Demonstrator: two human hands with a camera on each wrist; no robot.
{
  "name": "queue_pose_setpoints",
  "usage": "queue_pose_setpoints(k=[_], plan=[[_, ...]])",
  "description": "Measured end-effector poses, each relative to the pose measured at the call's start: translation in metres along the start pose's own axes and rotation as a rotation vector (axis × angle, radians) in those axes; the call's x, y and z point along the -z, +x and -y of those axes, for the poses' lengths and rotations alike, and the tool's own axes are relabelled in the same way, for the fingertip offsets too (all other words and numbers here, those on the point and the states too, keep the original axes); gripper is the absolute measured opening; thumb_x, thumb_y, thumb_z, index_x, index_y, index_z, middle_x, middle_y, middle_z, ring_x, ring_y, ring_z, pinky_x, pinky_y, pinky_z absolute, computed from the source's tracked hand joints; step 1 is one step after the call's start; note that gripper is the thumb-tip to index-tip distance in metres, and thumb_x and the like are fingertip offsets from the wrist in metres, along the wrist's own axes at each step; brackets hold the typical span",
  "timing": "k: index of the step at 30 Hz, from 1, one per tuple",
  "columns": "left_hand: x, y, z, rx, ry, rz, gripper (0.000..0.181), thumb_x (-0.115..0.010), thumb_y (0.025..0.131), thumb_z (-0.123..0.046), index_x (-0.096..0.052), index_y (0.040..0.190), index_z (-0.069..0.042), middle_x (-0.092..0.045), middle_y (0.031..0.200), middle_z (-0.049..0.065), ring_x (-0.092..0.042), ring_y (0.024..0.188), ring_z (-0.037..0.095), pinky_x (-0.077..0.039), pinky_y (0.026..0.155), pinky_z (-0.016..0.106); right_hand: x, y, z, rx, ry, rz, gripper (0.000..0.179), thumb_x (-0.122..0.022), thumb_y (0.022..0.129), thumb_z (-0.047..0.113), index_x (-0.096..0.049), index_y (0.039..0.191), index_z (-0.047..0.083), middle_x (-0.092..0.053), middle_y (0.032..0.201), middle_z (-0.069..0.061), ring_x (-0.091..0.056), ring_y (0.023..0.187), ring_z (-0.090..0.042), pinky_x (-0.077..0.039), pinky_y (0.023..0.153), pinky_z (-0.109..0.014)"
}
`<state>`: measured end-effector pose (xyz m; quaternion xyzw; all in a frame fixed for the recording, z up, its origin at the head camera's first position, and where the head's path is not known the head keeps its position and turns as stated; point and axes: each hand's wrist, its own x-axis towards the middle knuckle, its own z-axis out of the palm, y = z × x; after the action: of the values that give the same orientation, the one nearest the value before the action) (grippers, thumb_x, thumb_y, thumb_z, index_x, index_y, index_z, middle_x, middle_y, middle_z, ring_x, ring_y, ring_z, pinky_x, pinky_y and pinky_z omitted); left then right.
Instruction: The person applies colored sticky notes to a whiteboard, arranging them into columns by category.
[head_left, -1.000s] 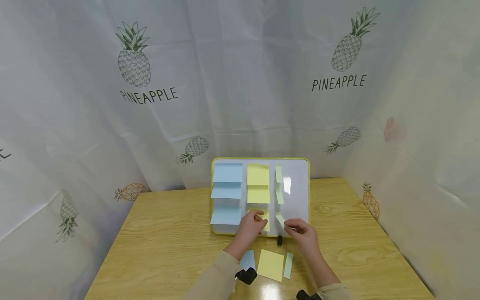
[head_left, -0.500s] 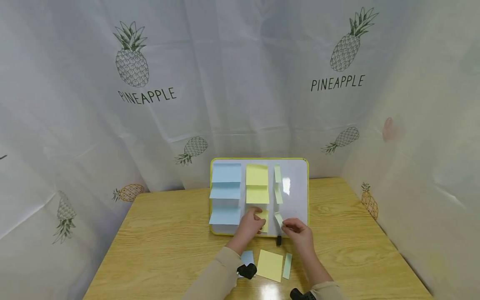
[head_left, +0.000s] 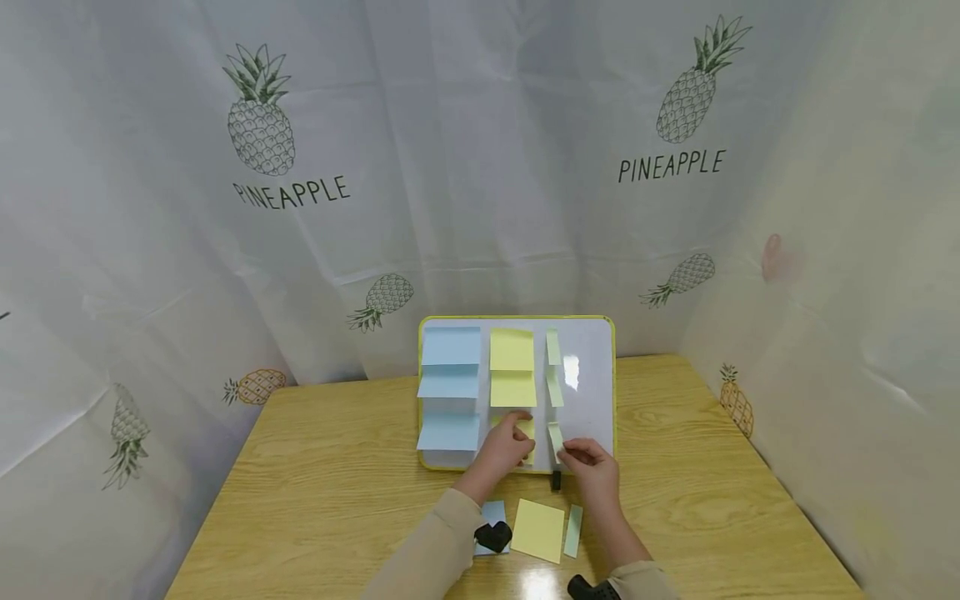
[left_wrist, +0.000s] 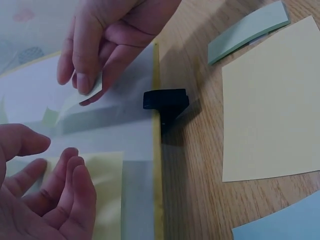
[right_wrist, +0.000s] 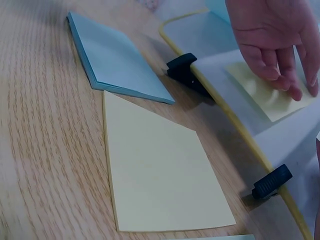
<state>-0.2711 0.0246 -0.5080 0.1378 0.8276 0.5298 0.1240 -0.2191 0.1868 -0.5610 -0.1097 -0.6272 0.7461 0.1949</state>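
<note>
A white board with a yellow rim carries rows of blue, yellow and narrow green sticky notes. At the lower right of these, my right hand pinches the loose bottom end of a narrow green sticky note between thumb and fingers; its top end lies against the board. My left hand is over the lowest yellow sticky note, partly covering it. Its fingers are loosely bent, with nothing between them in the left wrist view.
On the wooden table before the board lie a blue sticky-note pad, a yellow pad and a narrow green pad. Black feet jut from the board's lower edge. A pineapple-print curtain hangs behind.
My right hand has shifted slightly left with the green note's lower end, so the note hangs straighter. My left hand has stayed almost in place over the yellow note.
</note>
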Motion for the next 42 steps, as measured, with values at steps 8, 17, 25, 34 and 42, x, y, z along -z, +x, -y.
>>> queue_pose_setpoints(k=[8,17,25,34,42], plan=[[0.000,0.001,0.000,-0.045,0.017,0.074,0.038,-0.062,0.088,-0.005,-0.059,0.126,-0.012,-0.059,0.080,0.001,-0.056,0.060,0.019,-0.049,0.055,0.029,-0.006,0.001,-0.005,0.010,0.015,-0.021,0.022,-0.074,0.077,-0.014,-0.063,0.096,-0.019,-0.066,0.080,0.001,-0.064,0.075,-0.008,-0.054,0.068,-0.020],[-0.004,0.006,0.000,-0.072,0.065,0.105,0.041,-0.060,0.087,-0.003,-0.062,0.127,-0.011,-0.058,0.074,-0.001,-0.055,0.056,0.016,-0.046,0.053,0.027,-0.008,-0.003,-0.004,-0.016,-0.007,-0.018,0.020,-0.073,0.080,-0.011,-0.064,0.097,-0.017,-0.068,0.084,-0.007,-0.064,0.076,-0.008,-0.053,0.069,-0.021],[-0.007,0.008,-0.001,-0.038,0.045,0.088,0.047,-0.059,0.086,-0.001,-0.059,0.132,-0.015,-0.059,0.075,-0.001,-0.053,0.055,0.015,-0.048,0.053,0.027,-0.009,-0.005,-0.006,-0.030,-0.027,-0.030,0.020,-0.073,0.081,-0.011,-0.064,0.098,-0.016,-0.069,0.086,-0.010,-0.065,0.077,-0.007,-0.053,0.069,-0.020],[-0.007,0.007,-0.003,-0.010,-0.008,0.080,0.051,-0.059,0.085,0.002,-0.057,0.133,-0.017,-0.060,0.075,0.001,-0.054,0.057,0.017,-0.050,0.054,0.029,-0.010,-0.006,-0.008,-0.002,-0.087,-0.036,0.018,-0.075,0.081,-0.007,-0.066,0.095,-0.014,-0.067,0.093,-0.023,-0.064,0.077,-0.006,-0.052,0.069,-0.018],[-0.009,0.010,-0.001,-0.014,-0.021,0.096,0.053,-0.059,0.085,0.000,-0.056,0.135,-0.019,-0.060,0.076,0.001,-0.056,0.061,0.016,-0.051,0.055,0.030,-0.004,-0.007,-0.008,0.032,-0.173,0.006,0.014,-0.075,0.081,-0.007,-0.067,0.092,-0.010,-0.067,0.092,-0.021,-0.062,0.077,-0.006,-0.052,0.068,-0.019]])
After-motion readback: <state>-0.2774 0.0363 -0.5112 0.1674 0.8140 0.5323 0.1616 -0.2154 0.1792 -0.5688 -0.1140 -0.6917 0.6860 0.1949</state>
